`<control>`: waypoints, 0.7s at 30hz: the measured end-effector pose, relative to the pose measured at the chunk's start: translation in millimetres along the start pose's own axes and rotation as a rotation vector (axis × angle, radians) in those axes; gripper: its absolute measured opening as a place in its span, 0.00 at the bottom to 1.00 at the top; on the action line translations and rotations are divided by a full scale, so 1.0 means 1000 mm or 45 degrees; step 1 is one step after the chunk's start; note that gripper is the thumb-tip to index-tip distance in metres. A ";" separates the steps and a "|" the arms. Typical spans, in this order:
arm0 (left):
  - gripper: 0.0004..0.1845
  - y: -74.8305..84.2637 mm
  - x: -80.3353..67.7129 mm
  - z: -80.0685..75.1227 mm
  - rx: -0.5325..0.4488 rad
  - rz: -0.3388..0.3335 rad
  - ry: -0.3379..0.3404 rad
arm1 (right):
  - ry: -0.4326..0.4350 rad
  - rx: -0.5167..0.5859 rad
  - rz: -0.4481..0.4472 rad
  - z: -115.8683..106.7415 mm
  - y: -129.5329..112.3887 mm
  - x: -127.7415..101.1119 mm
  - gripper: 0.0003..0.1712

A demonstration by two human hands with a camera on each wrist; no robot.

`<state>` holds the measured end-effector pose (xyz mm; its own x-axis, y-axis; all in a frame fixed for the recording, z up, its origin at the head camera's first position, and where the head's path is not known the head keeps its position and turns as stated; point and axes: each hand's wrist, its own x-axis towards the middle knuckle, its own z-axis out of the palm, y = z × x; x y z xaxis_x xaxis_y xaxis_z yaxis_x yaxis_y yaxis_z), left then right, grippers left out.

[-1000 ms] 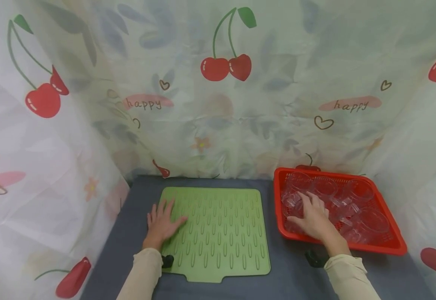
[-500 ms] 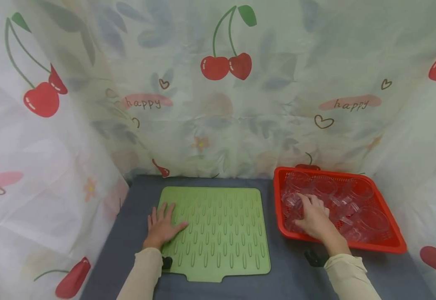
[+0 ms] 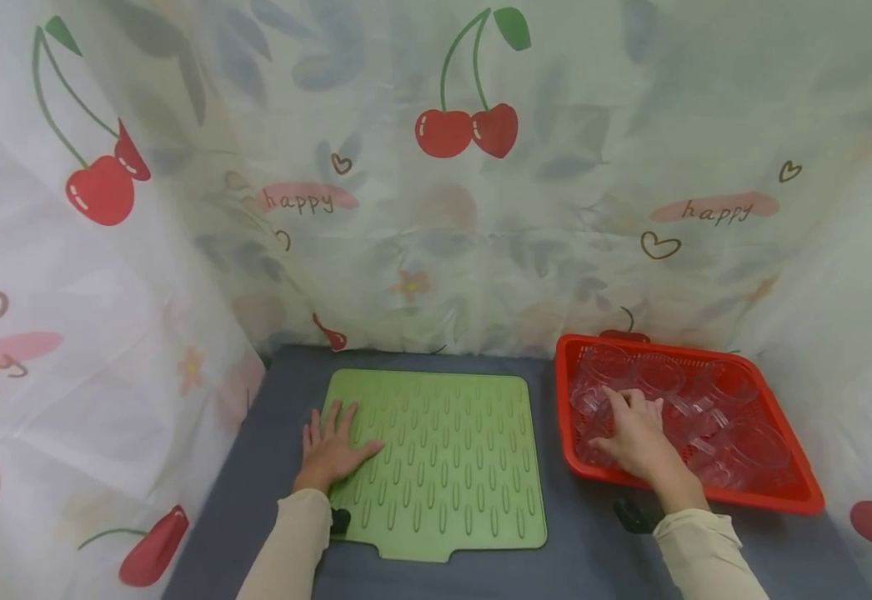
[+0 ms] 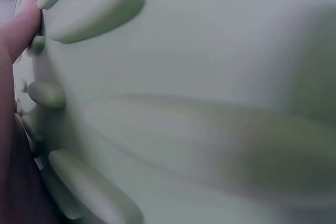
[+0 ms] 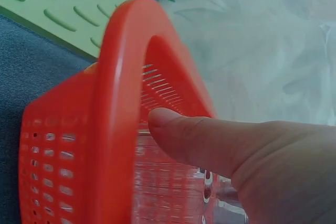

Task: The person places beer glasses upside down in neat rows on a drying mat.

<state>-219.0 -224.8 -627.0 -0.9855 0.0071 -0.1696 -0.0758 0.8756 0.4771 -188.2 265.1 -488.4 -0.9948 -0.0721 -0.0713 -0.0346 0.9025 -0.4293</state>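
In the head view, my left hand [image 3: 334, 454] lies spread on the left side of a green ridged mat [image 3: 451, 467], fingers pointing away. The left wrist view is filled by the mat's raised ridges [image 4: 94, 14], with part of the hand at its left edge. My right hand [image 3: 634, 437] reaches into a red plastic basket [image 3: 774, 498] and grips a clear stemmed glass [image 5: 168, 171]. Its thumb [image 5: 194, 135] presses along the bowl, just inside the basket's rim; the other fingers are hidden in the right wrist view.
Several more clear glasses [image 3: 759, 442] lie close together in the basket. Mat and basket sit side by side on a dark grey tabletop [image 3: 503, 575]. A cherry-printed curtain [image 3: 466, 233] encloses the back and both sides.
The right thumb has drawn in toward the fingers, around the glass. My left hand stays on the mat. The whole head view has shifted slightly.
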 end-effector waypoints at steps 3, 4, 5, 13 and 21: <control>0.56 0.003 -0.001 -0.002 -0.002 0.004 0.004 | 0.009 -0.002 -0.005 -0.003 -0.002 -0.001 0.59; 0.56 0.003 -0.001 -0.002 0.003 -0.002 -0.002 | 0.012 -0.011 -0.003 -0.004 -0.003 -0.001 0.59; 0.56 0.003 -0.001 -0.001 0.011 -0.009 -0.011 | 0.015 -0.022 0.001 -0.006 -0.004 -0.002 0.59; 0.56 0.002 0.001 0.000 0.014 -0.022 -0.015 | 0.042 -0.118 -0.018 -0.020 -0.014 -0.010 0.59; 0.57 -0.002 0.004 0.001 0.035 -0.040 -0.046 | 0.106 -0.151 -0.054 -0.033 -0.021 -0.017 0.52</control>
<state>-222.5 -225.8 -629.3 -0.9765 -0.0035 -0.2156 -0.1020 0.8885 0.4473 -173.9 261.1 -448.6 -0.9965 -0.0805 0.0214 -0.0831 0.9436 -0.3205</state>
